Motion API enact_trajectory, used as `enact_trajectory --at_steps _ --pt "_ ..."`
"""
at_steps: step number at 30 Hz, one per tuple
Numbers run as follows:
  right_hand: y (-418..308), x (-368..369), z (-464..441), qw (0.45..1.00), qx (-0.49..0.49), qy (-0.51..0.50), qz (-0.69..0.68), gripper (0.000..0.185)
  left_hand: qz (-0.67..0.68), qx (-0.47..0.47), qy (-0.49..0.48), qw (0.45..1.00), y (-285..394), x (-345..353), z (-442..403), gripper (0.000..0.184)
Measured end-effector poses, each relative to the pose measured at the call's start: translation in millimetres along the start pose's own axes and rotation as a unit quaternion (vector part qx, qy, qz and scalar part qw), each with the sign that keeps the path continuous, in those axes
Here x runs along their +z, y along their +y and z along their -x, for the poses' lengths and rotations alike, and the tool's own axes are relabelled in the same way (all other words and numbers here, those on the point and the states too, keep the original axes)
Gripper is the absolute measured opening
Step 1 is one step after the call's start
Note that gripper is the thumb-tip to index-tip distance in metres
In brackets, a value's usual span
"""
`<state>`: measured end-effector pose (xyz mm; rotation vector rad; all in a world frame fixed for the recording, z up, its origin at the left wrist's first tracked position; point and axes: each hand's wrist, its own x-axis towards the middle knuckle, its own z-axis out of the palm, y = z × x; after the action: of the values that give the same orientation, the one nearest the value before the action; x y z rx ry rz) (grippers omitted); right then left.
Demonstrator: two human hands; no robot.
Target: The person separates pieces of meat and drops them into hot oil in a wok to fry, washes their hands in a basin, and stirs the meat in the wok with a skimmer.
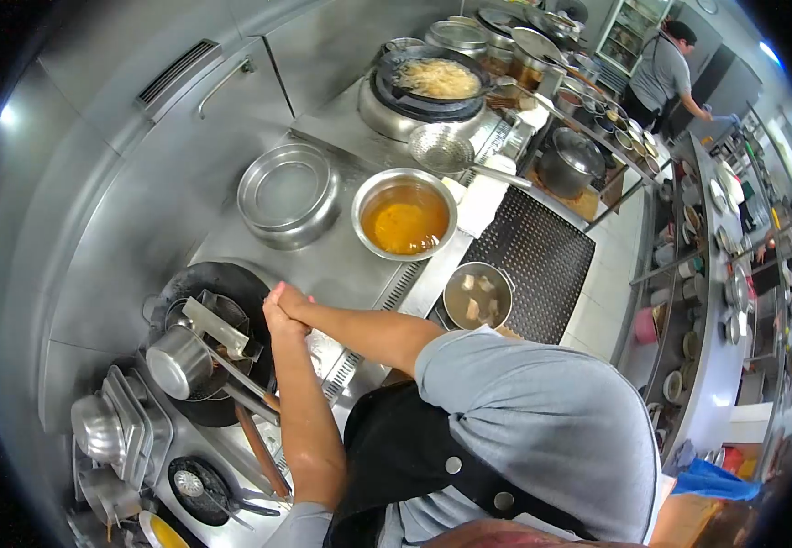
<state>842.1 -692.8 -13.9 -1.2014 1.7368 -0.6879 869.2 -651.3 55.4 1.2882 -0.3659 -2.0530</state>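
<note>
My left hand (283,325) and my right hand (294,302) are pressed together, fingers closed around one another, above the steel counter. Whether anything is between them is hidden. Just left of them sits a black wok (222,274) holding a steel pot (179,363), a cleaver-like flat blade (213,327) and other metal utensils. A steel bowl of orange-yellow liquid (405,219) stands beyond my hands, to the right. Beside it lies an upturned round steel pan (288,187).
At the back, another wok (437,79) holds pale food in oil, with a perforated skimmer (441,149) in front. A pot with pieces in cloudy liquid (478,297) stands near my right arm. Stacked trays (145,429) are lower left. A co-worker (660,73) stands far right.
</note>
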Motion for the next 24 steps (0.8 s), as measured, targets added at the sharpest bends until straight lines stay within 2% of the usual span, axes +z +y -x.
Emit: enact_trajectory --at_steps 1,3,4,6,7,8,9,10,12,14,15,16,17,18,19,21,22,23,24 --pt "-4.7 -0.8 9.9 0.999 0.007 -0.003 -0.051 0.053 0.032 -0.014 -0.167 0.985 1.6 -43.6 -63.6 0.027" --pt "-15.3 9.1 31.9 0.983 0.014 0.040 -0.179 0.054 0.067 -0.064 -0.500 0.861 4.9 -124.9 -181.7 0.029" --pt "-21.3 13.7 51.5 0.984 -0.013 0.093 -0.150 0.054 -0.014 0.187 -0.118 0.975 -17.0 -165.6 -227.6 0.049" --pt "-21.5 0.8 106.7 0.977 -0.076 0.190 0.067 0.085 0.001 0.126 -0.060 0.990 -14.2 -87.1 -110.8 0.054" --pt "-11.6 -14.6 93.2 0.989 -0.105 0.086 0.054 0.084 0.010 0.096 -0.031 0.995 -10.6 -36.7 -35.9 0.057" --pt "-2.8 -29.7 77.4 0.991 -0.131 -0.017 0.035 0.084 0.015 0.273 -0.234 0.933 -44.8 -75.2 -91.7 0.064" --pt "4.1 -32.1 77.5 0.993 -0.117 -0.003 0.025 0.084 0.032 0.204 -0.218 0.954 -51.2 -61.8 -77.0 0.063" --pt "12.7 -32.4 81.5 0.992 -0.122 0.004 0.040 0.076 0.047 0.128 -0.202 0.970 -62.3 -42.6 -61.0 0.061" --pt "35.7 -37.3 96.0 0.990 -0.122 0.027 0.071 0.061 -0.006 0.062 -0.292 0.954 -81.6 -86.3 -89.9 0.053" --pt "69.6 -63.8 125.5 0.987 -0.108 0.055 0.108 0.047 -0.165 0.207 -0.335 0.904 -108.9 -94.8 -50.0 0.043" --pt "81.5 -80.8 170.2 0.989 -0.073 0.065 0.112 0.048 -0.458 0.288 -0.157 0.826 -118.9 -122.9 -76.6 0.038" --pt "114.5 -74.6 201.0 0.943 -0.217 0.231 0.107 0.044 -0.298 0.238 -0.106 0.918 -127.8 -88.6 -6.8 0.036" --pt "145.7 -84.8 224.8 0.960 -0.208 0.160 0.098 0.042 -0.287 0.249 -0.017 0.925 -136.8 -128.5 -31.9 0.036" --pt "177.3 -96.2 245.9 0.971 -0.205 0.089 0.090 0.040 -0.483 0.208 0.057 0.849 -125.8 -148.6 -44.1 0.033" --pt "214.4 -115.3 279.9 0.977 -0.155 0.087 0.116 0.036 -0.567 0.422 0.003 0.708 -138.1 -197.9 -87.2 0.031" --pt "303.6 -148.0 347.7 0.982 -0.070 0.087 0.151 0.025 -0.559 0.223 0.083 0.795 -166.3 -156.0 -15.8 0.031" --pt "347.4 -160.7 376.5 0.982 -0.035 0.089 0.161 0.020 -0.617 0.273 0.047 0.737 -180.4 -181.6 -35.6 0.033" --pt "368.6 -175.4 418.8 0.986 0.009 0.124 0.109 0.019 -0.666 0.327 0.019 0.671 -194.7 -206.8 -55.0 0.035" --pt "393.4 -188.9 465.6 0.984 0.051 0.161 0.055 0.021 -0.551 0.275 0.035 0.787 -219.5 -192.0 -35.6 0.036"
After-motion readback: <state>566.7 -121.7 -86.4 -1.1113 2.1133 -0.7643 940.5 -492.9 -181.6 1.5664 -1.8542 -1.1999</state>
